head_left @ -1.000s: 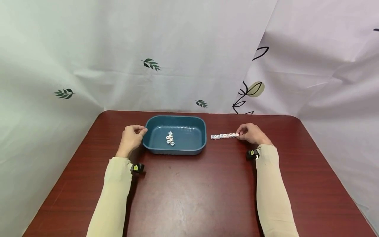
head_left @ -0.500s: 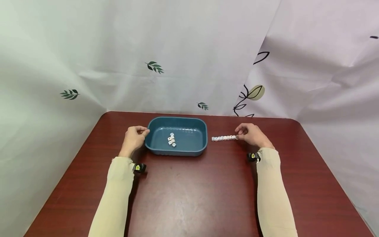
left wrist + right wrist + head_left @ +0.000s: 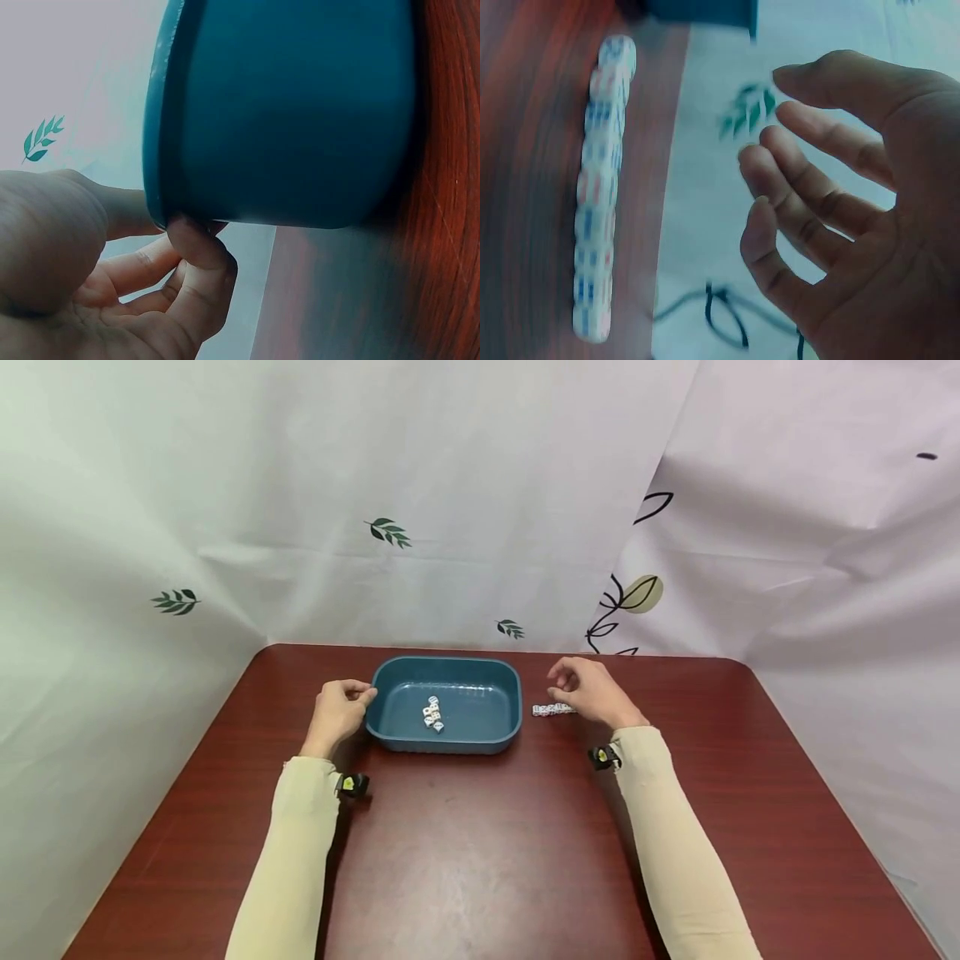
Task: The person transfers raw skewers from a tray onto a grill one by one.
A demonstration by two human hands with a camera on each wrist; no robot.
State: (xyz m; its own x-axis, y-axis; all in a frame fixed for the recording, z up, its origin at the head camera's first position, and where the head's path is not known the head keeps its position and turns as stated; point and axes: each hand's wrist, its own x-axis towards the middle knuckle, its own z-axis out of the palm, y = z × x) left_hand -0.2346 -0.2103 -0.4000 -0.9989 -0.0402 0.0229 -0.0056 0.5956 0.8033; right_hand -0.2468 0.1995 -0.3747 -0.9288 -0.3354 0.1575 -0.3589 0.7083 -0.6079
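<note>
My left hand (image 3: 339,714) pinches the left rim of a blue rectangular tray (image 3: 480,746); the left wrist view shows the thumb and curled fingers at the tray's corner (image 3: 161,150). Inside the tray lies a small cluster of white dice (image 3: 433,714), left of its middle. To the tray's right, a straight row of dice (image 3: 547,710) sits on the table, its right part hidden behind my right hand (image 3: 592,693). That hand hovers over the row, fingers loosely bent. In the right wrist view, the whole dice row (image 3: 596,195) stands apart from the fingers, which hold nothing.
The dark red wooden table (image 3: 480,852) has its back edge just behind the tray. A white curtain with leaf prints (image 3: 450,485) hangs close behind and along both sides. Each wrist carries a small black camera (image 3: 352,785).
My right hand has left the right end of the dice row, lifting and moving left over it. My left hand keeps its grip on the tray. The head view has shifted slightly.
</note>
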